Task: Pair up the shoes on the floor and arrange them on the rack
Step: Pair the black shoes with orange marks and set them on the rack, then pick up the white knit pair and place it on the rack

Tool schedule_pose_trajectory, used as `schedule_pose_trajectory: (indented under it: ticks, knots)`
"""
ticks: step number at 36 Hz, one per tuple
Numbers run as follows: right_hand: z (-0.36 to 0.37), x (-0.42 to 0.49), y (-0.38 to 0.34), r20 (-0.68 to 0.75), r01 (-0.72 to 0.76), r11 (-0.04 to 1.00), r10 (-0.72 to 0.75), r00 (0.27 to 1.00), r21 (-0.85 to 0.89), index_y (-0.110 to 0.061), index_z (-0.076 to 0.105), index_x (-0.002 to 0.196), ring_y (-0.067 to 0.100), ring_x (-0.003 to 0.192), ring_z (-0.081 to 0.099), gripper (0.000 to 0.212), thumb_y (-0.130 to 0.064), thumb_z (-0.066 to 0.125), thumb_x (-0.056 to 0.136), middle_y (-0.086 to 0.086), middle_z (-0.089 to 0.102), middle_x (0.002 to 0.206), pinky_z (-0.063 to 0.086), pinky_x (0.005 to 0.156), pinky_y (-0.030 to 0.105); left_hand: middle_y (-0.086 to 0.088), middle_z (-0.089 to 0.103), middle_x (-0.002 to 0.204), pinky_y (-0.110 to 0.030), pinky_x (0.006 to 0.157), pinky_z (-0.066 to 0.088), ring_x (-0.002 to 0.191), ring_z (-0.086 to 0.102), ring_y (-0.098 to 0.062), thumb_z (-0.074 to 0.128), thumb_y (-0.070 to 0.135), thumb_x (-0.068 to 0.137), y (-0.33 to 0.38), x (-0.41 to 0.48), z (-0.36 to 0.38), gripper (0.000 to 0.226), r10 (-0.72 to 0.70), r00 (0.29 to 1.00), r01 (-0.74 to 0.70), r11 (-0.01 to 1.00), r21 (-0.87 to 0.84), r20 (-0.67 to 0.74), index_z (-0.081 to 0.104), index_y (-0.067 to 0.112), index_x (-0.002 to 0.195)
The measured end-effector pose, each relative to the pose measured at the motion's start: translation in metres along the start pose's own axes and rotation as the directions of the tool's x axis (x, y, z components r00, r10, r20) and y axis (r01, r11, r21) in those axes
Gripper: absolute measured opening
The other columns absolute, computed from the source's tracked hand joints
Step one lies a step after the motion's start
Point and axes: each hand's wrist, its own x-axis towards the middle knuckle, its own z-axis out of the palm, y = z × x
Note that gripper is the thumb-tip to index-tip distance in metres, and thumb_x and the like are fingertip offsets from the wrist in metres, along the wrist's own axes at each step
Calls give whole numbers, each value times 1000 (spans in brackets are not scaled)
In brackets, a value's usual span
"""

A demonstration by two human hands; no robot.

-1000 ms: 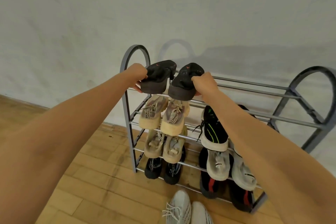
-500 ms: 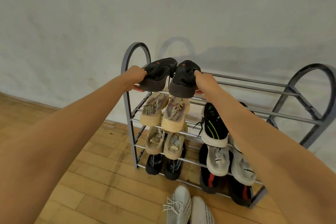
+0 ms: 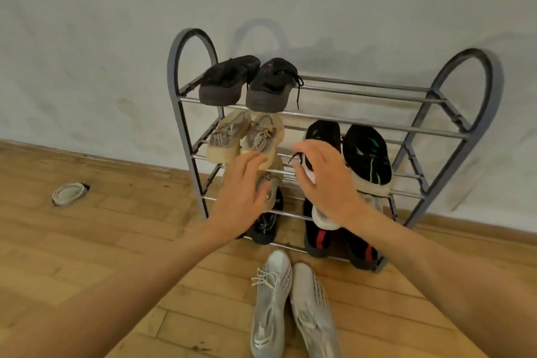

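Grey rack, black shoes on top tier, white sneakers on floor

- Blurred left hand hides most of the beige lace-up sneakers on the rack's third shelf.
- Blurred right hand covers the near end of the black-and-green knit sneaker.
- White knit sneakers on the floor run off the bottom edge.
- Small round grey-white thing at left is too small to tell.

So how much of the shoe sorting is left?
Mostly done: the rack holds several pairs, with a black pair on top. Left hand and right hand are open, holding nothing. A white pair waits on the floor; a lone pale item lies near the wall.
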Motion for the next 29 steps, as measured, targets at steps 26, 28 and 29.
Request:
schedule_pose_trajectory:
  ticks: [26, 28, 29]
  knots:
    - [158, -282, 120, 812, -724, 548, 583, -29, -419, -8, 36, 139, 33, 121, 45, 57, -43, 43, 95, 16, 39, 140, 38, 88, 32, -18, 58, 110, -31, 67, 43, 98, 57, -29, 73, 22, 73, -115, -190, 211, 66, -718, 82, 896, 357, 264, 691, 42, 0, 126]
    - [159, -294, 117, 798, -834, 382, 593, -109, -398, -8, 37, 136, 29, 116, 52, 61, -42, 56, 90, 11, 50, 134, 38, 78, 27, -11, 61, 97, -34, 64, 48, 85, 60, -25, 73, 20, 71, -114, -203, 215, 55, -717, 15, 937, 254, 240, 697, 47, 3, 116]
    - [160, -299, 115, 786, -854, 335, 604, -130, -399, -7, 38, 135, 27, 114, 54, 64, -42, 61, 86, 10, 53, 131, 38, 74, 27, -9, 63, 98, -36, 66, 51, 85, 62, -25, 73, 19, 74, -113, -208, 217, 48, -722, -6, 947, 219, 237, 692, 48, 6, 114]
